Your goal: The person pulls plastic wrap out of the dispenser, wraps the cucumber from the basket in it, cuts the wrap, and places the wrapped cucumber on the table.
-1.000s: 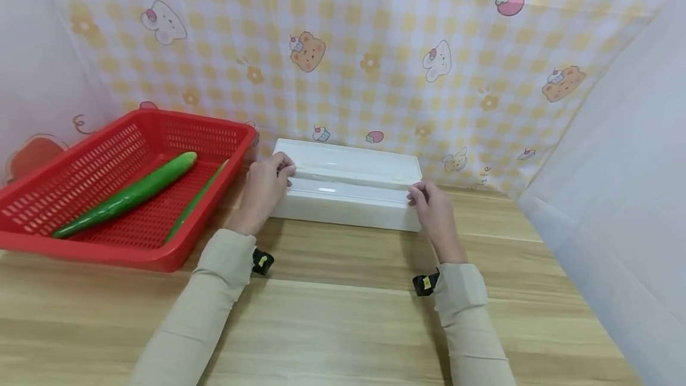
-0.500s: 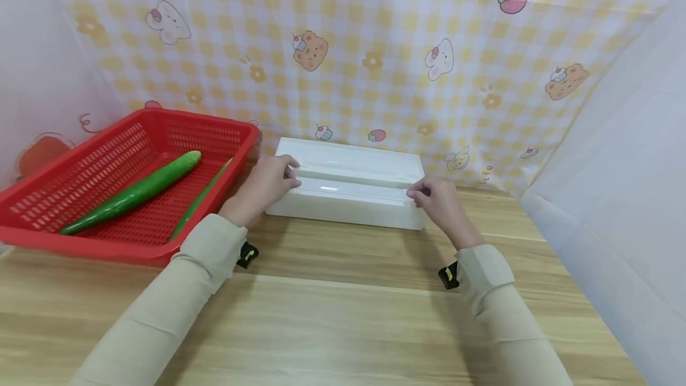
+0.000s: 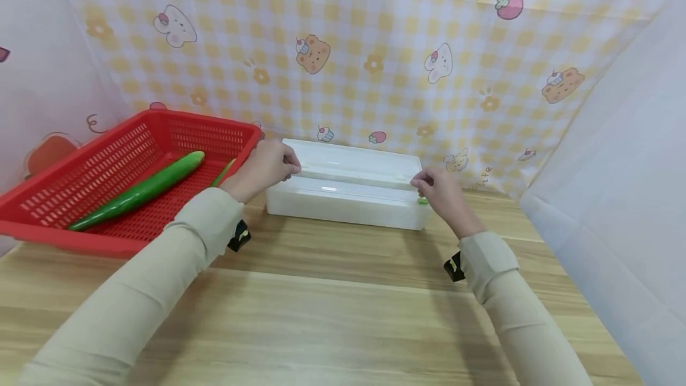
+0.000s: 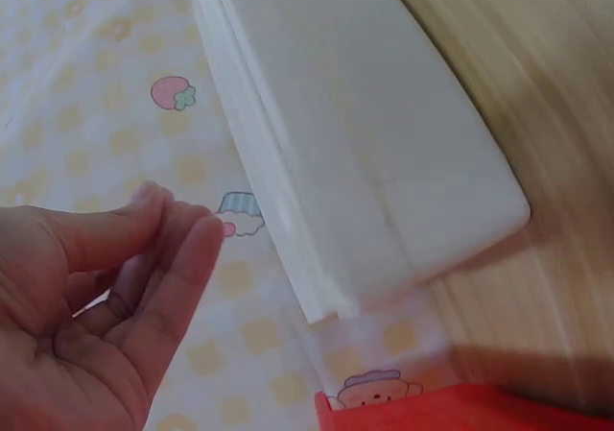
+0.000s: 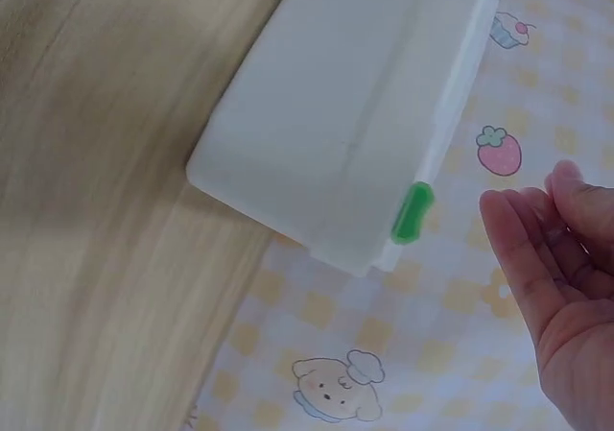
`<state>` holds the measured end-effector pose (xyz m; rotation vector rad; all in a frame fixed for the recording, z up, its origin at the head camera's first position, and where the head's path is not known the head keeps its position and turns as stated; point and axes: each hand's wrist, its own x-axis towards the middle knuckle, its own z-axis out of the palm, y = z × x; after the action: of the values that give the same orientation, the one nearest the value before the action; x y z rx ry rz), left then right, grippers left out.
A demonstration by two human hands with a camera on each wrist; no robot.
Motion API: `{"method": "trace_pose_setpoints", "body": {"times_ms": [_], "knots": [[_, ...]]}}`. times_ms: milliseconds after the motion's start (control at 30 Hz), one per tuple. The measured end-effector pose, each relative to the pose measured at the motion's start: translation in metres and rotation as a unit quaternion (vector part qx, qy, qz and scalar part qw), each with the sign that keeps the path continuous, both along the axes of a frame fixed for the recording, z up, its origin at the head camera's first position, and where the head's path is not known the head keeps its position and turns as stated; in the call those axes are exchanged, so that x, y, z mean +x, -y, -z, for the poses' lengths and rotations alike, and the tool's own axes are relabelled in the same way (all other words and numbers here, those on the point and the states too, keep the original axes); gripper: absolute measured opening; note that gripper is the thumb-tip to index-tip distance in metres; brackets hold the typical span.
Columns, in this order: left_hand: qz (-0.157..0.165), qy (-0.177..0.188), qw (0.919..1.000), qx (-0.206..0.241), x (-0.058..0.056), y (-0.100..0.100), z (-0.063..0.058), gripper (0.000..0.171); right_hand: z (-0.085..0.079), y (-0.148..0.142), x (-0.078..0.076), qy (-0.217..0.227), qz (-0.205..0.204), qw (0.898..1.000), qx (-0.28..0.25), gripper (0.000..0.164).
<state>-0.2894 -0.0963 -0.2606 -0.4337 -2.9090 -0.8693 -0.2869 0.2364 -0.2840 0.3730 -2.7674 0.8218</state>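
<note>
A long white plastic wrap dispenser [image 3: 345, 204] lies on the table against the cloth backdrop, its white lid [image 3: 348, 156] tipped back. My left hand [image 3: 268, 162] is near the dispenser's left end, thumb pressed against the fingers. My right hand [image 3: 439, 189] makes a similar pinch by the right end. Both fingertips sit just above the box's front part in the head view. Clear plastic wrap [image 3: 402, 177] between the hands barely shows; in the wrist views it hardly stands out at the fingertips. A green cutter slider [image 5: 413, 213] sits at the dispenser's right end.
A red plastic basket [image 3: 252, 130] stands on the left, close by my left forearm, with a long green cucumber [image 3: 142, 189] and part of another [image 3: 222, 173] inside. Wood-grain table [image 3: 343, 314] stretches in front of the dispenser. White cloth [image 3: 605, 195] hangs on the right.
Both hands have lifted slightly and moved a little apart, the forearms spreading outward. The green slider at the right end has come into sight. The dispenser stays nearly in place.
</note>
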Motion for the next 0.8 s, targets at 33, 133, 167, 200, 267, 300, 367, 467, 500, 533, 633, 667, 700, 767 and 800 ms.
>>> {"method": "trace_pose_setpoints", "body": {"times_ms": [33,133,167,200,267,300,367,467,500,533,633,667,700,767,800], "knots": [[0.002,0.002,1.0,0.005,-0.001,0.001,-0.002,0.013,-0.001,0.0,0.0,-0.008,-0.001,1.0,0.001,0.016],[0.009,0.004,0.9996,0.025,-0.005,0.003,-0.008,0.012,-0.007,-0.001,0.0,-0.023,-0.002,1.0,0.004,0.016],[0.012,0.003,0.9994,0.031,-0.005,0.004,-0.01,0.012,-0.009,-0.001,0.001,-0.023,0.001,1.0,0.007,0.017],[0.015,0.001,0.9992,0.038,-0.006,0.005,-0.011,0.012,-0.011,-0.001,0.001,-0.024,0.001,1.0,0.006,0.017],[0.021,-0.004,0.9988,0.045,-0.008,0.007,-0.015,0.011,-0.015,-0.001,0.001,-0.022,0.005,1.0,0.005,0.017],[0.021,-0.004,0.9988,0.045,-0.009,0.008,-0.016,0.011,-0.018,0.0,0.001,-0.024,0.007,1.0,0.007,0.018],[0.018,0.001,0.9988,0.045,-0.009,0.009,-0.021,0.012,-0.022,0.0,0.002,-0.036,0.007,0.999,0.01,0.017],[0.007,0.015,0.9988,0.046,-0.008,0.009,-0.028,0.014,-0.029,0.001,0.003,-0.061,0.007,0.998,0.017,0.017],[0.004,0.021,0.9987,0.046,-0.007,0.009,-0.031,0.014,-0.032,0.001,0.003,-0.07,0.008,0.997,0.02,0.017],[0.002,0.023,0.9987,0.046,-0.007,0.009,-0.034,0.015,-0.035,0.002,0.004,-0.078,0.01,0.997,0.022,0.017],[-0.004,0.019,0.9987,0.047,-0.007,0.008,-0.044,0.015,-0.046,0.002,0.005,-0.088,0.018,0.996,0.024,0.017],[-0.004,0.015,0.9989,0.045,-0.006,0.008,-0.048,0.015,-0.05,0.002,0.006,-0.09,0.02,0.995,0.021,0.017],[-0.003,0.008,0.999,0.045,-0.007,0.008,-0.051,0.015,-0.053,0.002,0.006,-0.089,0.024,0.996,0.018,0.016],[-0.002,-0.001,0.999,0.045,-0.008,0.008,-0.058,0.015,-0.06,0.003,0.007,-0.094,0.029,0.995,0.016,0.016],[-0.002,-0.003,0.9991,0.043,-0.008,0.009,-0.061,0.015,-0.064,0.003,0.007,-0.096,0.031,0.995,0.014,0.015]]}}
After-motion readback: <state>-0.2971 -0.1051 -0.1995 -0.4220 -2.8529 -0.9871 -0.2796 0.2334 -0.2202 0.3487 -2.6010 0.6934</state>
